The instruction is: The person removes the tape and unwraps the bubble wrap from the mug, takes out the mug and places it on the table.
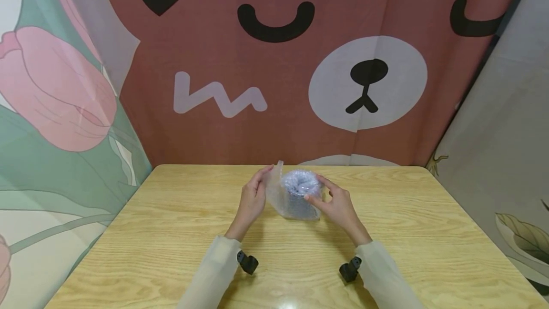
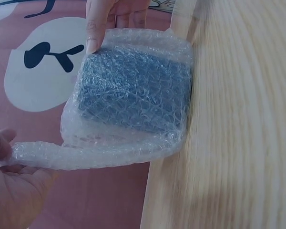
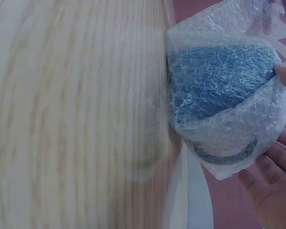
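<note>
As the left hand pinches the loose flap of the wrap, the right hand grips the wrapped blue item, which rests on the far part of the table. For good work, one should hold the item steady and pull the flap only gently, without tearing. Behind the table, the curtain probably limits forward reach.

From the room, I find the head view set high on the near side, looking forward and down at moderate range over the counter and backdrop. The left wrist camera and the right wrist camera sit low and close, both facing the bubble-wrapped bundle, their pictures turned sideways, opposite ways. All three views share that bundle; head and left wrist also share the backdrop's printed muzzle
</note>
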Demonstrator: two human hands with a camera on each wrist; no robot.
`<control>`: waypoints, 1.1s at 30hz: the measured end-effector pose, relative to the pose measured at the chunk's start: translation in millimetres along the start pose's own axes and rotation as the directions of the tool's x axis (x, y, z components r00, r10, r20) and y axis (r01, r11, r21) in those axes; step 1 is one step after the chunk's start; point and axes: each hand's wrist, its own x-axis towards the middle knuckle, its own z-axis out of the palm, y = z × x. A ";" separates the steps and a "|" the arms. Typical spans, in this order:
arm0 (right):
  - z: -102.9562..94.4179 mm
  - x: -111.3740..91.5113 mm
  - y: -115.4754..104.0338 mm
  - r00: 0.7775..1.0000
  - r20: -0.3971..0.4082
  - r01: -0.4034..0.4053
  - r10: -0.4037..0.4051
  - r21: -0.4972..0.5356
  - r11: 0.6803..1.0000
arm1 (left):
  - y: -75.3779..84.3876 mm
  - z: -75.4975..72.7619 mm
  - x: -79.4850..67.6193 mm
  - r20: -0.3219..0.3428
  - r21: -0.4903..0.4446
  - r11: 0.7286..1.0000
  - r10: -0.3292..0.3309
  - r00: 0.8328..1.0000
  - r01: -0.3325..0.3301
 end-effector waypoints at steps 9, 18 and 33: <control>0.3 0.1 0.9 1.000 -0.003 0.005 -0.005 0.006 1.000 | -3.2 -2.0 0.8 0.004 -0.026 0.999 -0.042 0.999 0.042; 0.9 0.3 0.2 1.000 -0.001 0.004 -0.004 0.011 1.000 | -5.9 -8.1 -0.2 0.017 -0.010 0.997 -0.076 0.997 0.076; 1.3 0.5 1.3 1.000 0.005 -0.018 0.018 0.018 1.000 | -11.8 -15.1 -3.3 0.008 -0.016 0.992 -0.121 0.993 0.122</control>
